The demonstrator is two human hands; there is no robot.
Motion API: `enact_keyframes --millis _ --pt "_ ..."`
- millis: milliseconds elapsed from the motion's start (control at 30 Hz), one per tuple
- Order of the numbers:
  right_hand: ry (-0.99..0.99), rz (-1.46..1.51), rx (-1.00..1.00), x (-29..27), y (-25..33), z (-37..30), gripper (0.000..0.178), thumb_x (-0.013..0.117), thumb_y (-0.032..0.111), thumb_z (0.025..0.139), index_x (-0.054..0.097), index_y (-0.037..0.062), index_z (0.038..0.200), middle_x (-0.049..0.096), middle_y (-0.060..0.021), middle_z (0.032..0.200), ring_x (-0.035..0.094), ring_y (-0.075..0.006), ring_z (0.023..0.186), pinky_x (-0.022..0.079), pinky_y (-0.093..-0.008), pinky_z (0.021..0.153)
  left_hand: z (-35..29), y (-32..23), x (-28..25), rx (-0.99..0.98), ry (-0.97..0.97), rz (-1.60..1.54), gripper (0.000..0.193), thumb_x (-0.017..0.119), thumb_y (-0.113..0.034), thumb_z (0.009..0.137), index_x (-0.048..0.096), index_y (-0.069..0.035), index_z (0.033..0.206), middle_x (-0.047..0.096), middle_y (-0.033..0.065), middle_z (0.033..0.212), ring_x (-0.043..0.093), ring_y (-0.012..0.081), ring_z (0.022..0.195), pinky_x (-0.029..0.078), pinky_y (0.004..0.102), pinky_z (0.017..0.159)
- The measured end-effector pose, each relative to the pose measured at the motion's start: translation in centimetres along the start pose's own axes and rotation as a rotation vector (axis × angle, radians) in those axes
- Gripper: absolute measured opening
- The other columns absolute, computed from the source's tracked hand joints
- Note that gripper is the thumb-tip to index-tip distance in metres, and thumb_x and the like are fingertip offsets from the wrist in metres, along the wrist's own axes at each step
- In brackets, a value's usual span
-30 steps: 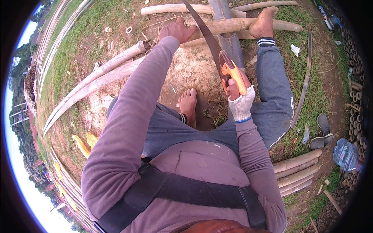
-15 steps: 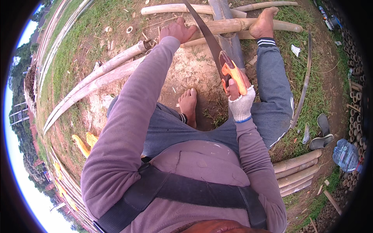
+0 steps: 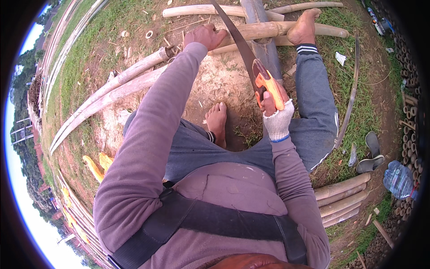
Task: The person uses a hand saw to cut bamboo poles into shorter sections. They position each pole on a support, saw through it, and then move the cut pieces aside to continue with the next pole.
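"Grass lies right of the grip. Anything changed?"

"Nothing visibly, so the orange-handled handsaw seems paused, clamped in the right hand; ahead-left of that, the left hand rests on the bamboo pole, its closure unclear."

Grassy, part-bare ground; on it: bamboo poles, grey shoes, pale scrap, perhaps plastic.

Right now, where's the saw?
Head view, upper middle: the saw is in the right hand, held by its orange handle, its blade crossing over the bamboo pole between the left hand and the right foot.
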State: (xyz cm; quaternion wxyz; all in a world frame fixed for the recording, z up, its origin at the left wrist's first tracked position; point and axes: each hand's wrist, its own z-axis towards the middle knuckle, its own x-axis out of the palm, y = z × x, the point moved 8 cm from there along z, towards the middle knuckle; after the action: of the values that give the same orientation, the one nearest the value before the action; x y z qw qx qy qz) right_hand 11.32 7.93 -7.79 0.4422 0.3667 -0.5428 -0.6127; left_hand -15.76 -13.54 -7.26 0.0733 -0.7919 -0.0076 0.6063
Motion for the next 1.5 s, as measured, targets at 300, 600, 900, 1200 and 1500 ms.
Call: enact_keyframes --millis 300,600,900,1200,1500 --pt "-0.005 0.01 0.003 0.04 -0.25 -0.19 0.043 0.07 0.009 0.104 0.063 -0.01 0.142 0.072 -0.0205 0.133 0.073 -0.0241 0.115 0.063 -0.0367 0.096 0.61 0.64 0.53 -0.01 -0.004 -0.014 0.077 0.048 -0.073 0.094 0.071 -0.018 0.142 0.073 0.0164 0.141 0.067 0.0347 0.133 0.047 0.0508 0.112" --pt "-0.008 0.052 0.038 0.19 -0.06 -0.22 0.042 0.069 0.007 0.104 0.062 -0.0112 0.141 0.072 -0.0208 0.13 0.073 -0.0234 0.112 0.064 -0.0353 0.093 0.74 0.71 0.65 -0.019 0.001 -0.002 0.077 0.048 -0.073 0.094 0.07 -0.018 0.142 0.074 0.0152 0.14 0.067 0.0343 0.133 0.047 0.0507 0.112" --pt "-0.015 0.002 0.031 0.02 -0.35 -0.25 0.041 0.07 0.008 0.104 0.064 -0.0111 0.14 0.073 -0.02 0.127 0.073 -0.0222 0.11 0.062 -0.0348 0.092 0.45 0.39 0.17 0.015 -0.034 0.014 0.077 0.047 -0.069 0.094 0.073 -0.013 0.139 0.075 0.0188 0.137 0.07 0.0335 0.128 0.054 0.0471 0.105" --pt "-0.01 0.001 0.022 -0.03 -0.33 -0.26 0.041 0.07 0.008 0.104 0.064 -0.0111 0.14 0.073 -0.0196 0.127 0.073 -0.022 0.109 0.062 -0.0344 0.092 0.15 0.25 -0.08 0.008 -0.025 0.009 0.077 0.047 -0.07 0.094 0.073 -0.013 0.14 0.074 0.0188 0.137 0.07 0.0336 0.128 0.054 0.0468 0.105" --pt "-0.007 0.002 0.011 -0.02 -0.21 -0.19 0.041 0.07 0.008 0.104 0.064 -0.0112 0.14 0.074 -0.0198 0.126 0.074 -0.0221 0.109 0.062 -0.0344 0.092 0.04 0.06 -0.19 0.014 -0.022 0.021 0.076 0.046 -0.068 0.095 0.073 -0.013 0.139 0.075 0.0189 0.136 0.071 0.0333 0.127 0.055 0.0472 0.104"
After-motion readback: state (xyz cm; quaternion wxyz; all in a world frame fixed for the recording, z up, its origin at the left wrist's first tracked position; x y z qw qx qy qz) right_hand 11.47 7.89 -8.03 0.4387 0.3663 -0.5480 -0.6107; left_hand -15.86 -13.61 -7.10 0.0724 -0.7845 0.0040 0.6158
